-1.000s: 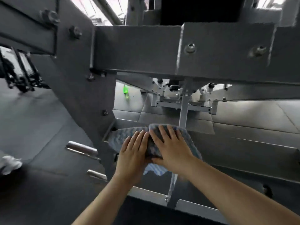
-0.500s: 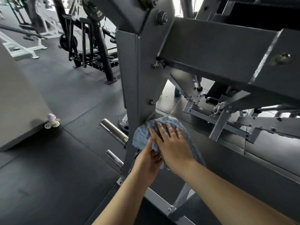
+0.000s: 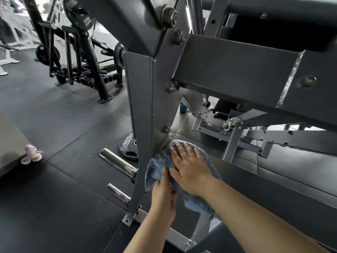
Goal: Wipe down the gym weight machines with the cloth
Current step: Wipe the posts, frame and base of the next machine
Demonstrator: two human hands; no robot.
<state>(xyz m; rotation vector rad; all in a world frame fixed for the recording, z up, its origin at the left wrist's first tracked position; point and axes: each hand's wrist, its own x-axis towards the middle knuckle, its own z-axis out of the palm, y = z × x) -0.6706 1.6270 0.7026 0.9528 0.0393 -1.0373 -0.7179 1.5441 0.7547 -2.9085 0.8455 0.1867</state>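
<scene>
Two hands on one blue cloth (image 3: 156, 164) against the grey machine post (image 3: 144, 99): right hand (image 3: 191, 170) flat, fingers straight and spread over the cloth's upper half, left hand (image 3: 164, 194) below, fingers curled into the lower folds, chrome pegs (image 3: 118, 163) just beside.

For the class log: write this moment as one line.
right hand flat on blue cloth | left hand grips cloth | on grey frame upright

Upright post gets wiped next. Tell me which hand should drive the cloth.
Right hand, probably: it lies flat on the blue cloth beside the grey upright post. The left hand only grips the cloth's lower edge.
</scene>
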